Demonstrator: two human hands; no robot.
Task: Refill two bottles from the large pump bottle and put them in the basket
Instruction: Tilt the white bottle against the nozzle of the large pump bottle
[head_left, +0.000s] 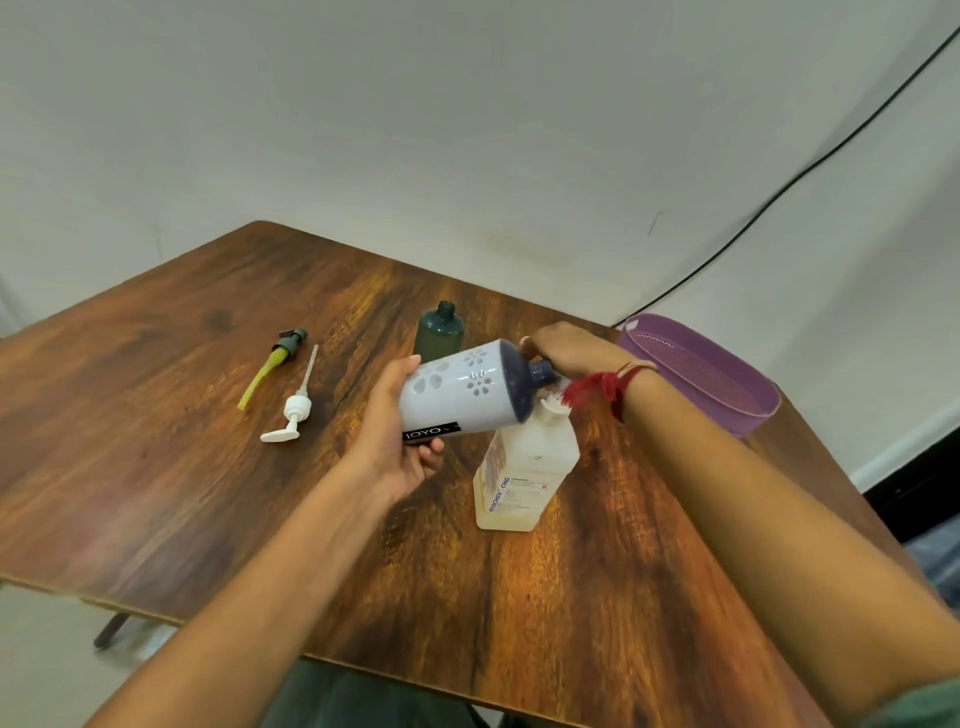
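Observation:
My left hand (392, 449) grips the base of the large white bottle (457, 389) with flower cut-outs and a navy top. The bottle lies tilted on its side, with its navy neck pointing right, just above the mouth of a translucent square bottle (524, 467). That square bottle stands on the table with a little yellowish liquid at its bottom. My right hand (576, 351), a red thread at its wrist, curls round the navy neck. A dark green bottle (439, 332) stands open behind them. The purple basket (701, 374) sits at the table's right edge.
Two removed pump heads lie on the wooden table (156, 467) to the left: a white pump (291, 415) and a grey pump with a yellow tube (275, 358). A black cable (779, 192) runs along the wall behind the basket.

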